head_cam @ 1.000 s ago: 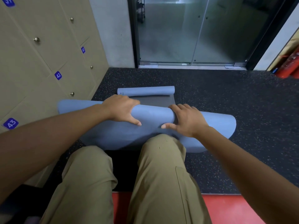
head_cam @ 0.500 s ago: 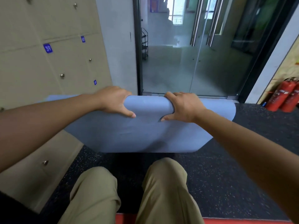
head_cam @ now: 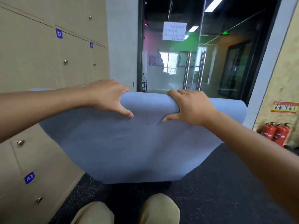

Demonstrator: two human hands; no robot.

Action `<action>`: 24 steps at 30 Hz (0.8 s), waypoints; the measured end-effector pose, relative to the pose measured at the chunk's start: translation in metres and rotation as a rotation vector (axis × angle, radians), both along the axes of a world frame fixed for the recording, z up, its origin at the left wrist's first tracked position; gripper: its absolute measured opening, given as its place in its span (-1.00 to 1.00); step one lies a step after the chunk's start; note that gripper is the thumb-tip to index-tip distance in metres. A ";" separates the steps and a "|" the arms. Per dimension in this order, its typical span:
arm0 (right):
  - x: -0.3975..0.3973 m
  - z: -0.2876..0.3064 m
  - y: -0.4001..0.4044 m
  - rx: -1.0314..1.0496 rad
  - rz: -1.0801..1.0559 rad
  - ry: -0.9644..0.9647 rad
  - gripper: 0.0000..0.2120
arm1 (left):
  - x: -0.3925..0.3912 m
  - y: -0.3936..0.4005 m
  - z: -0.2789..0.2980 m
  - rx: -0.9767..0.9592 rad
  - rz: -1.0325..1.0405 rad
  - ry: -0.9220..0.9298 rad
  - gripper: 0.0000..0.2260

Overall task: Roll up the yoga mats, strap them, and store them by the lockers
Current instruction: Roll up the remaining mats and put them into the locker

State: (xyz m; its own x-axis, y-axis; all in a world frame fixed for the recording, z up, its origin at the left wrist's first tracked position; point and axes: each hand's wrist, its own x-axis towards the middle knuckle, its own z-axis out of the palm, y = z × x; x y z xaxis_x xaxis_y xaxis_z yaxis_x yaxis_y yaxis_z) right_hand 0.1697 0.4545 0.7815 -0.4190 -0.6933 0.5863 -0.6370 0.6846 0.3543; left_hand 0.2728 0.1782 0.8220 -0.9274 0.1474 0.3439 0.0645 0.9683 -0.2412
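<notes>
Blue yoga mat (head_cam: 129,147), raised beside lockers (head_cam: 40,65): left hand (head_cam: 110,97) and right hand (head_cam: 192,105) grip curled round its rolled top.

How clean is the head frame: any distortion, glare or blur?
Head view: wide-angle bending bows the lockers and door frame; the glass door carries ceiling-light reflections and a green cast; the notice is too soft to read; the hands and blue mat are sharp and evenly lit.

The yoga mat (head_cam: 129,143) hides both hands' fingertips.
</notes>
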 end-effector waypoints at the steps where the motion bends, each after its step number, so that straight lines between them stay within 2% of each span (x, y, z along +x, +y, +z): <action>1: 0.011 0.004 0.003 -0.002 0.000 0.008 -0.14 | 0.011 0.001 0.004 -0.005 0.007 0.004 -0.47; 7: 0.082 0.012 0.018 -0.028 0.051 0.034 -0.14 | 0.077 0.007 0.012 0.017 -0.008 0.014 -0.43; 11: 0.124 0.001 0.021 0.016 0.057 -0.048 -0.14 | 0.116 0.006 -0.002 0.117 0.027 -0.124 -0.35; 14: 0.148 -0.017 0.020 0.085 0.067 -0.143 -0.14 | 0.142 0.009 -0.026 0.209 0.033 -0.238 -0.40; 17: 0.167 -0.039 0.018 0.150 0.067 -0.260 -0.16 | 0.160 0.011 -0.055 0.299 0.004 -0.333 -0.57; 19: 0.181 -0.053 0.017 0.202 0.059 -0.340 -0.17 | 0.171 0.010 -0.076 0.352 -0.014 -0.401 -0.60; 24: 0.216 -0.096 0.022 0.333 0.113 -0.540 -0.21 | 0.203 0.010 -0.136 0.421 0.004 -0.574 -0.40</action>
